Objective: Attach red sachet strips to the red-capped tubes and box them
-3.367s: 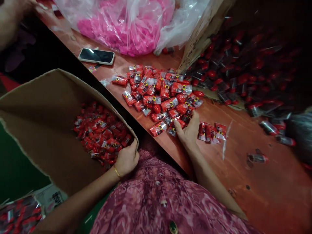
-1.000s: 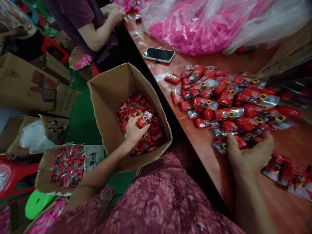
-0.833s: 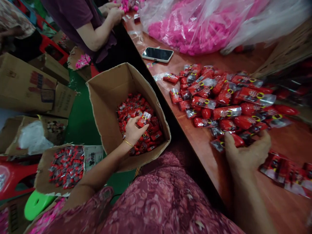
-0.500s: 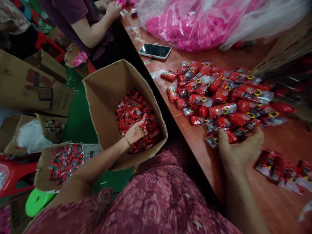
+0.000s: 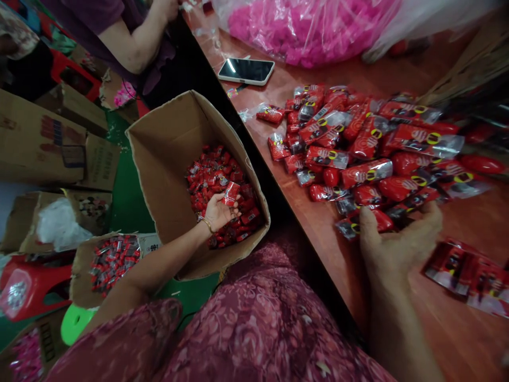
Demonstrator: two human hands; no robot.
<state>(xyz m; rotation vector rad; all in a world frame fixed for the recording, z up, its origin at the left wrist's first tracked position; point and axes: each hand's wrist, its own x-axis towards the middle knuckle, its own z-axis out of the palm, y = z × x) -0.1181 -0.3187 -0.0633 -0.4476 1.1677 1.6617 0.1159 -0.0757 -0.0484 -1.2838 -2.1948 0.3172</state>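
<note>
My left hand [image 5: 221,213] is inside a cardboard box [image 5: 163,154], palm up. A small red packet [image 5: 231,193] is held between its thumb and fingers. Below it lies a heap of similar small red packets [image 5: 212,168]. My right hand [image 5: 397,244] rests at the near edge of a pile of red wrapped packets [image 5: 366,172] with clear ends and yellow marks. Its thumb and fingers are spread around a red packet [image 5: 382,222] at the pile's edge, and no closed grip shows. The tips of those fingers are partly hidden.
On the reddish table are a phone [image 5: 246,71], a clear bag of pink pieces [image 5: 310,32] and flat printed red sheets [image 5: 469,276]. A smaller box of red packets [image 5: 113,262], a green stool [image 5: 75,323] and other cartons stand left. A person in purple [image 5: 131,42] works beyond.
The packet in my left hand has turned so its broad red face shows. My right hand stays beside the same packets. The whole view has shifted slightly.
</note>
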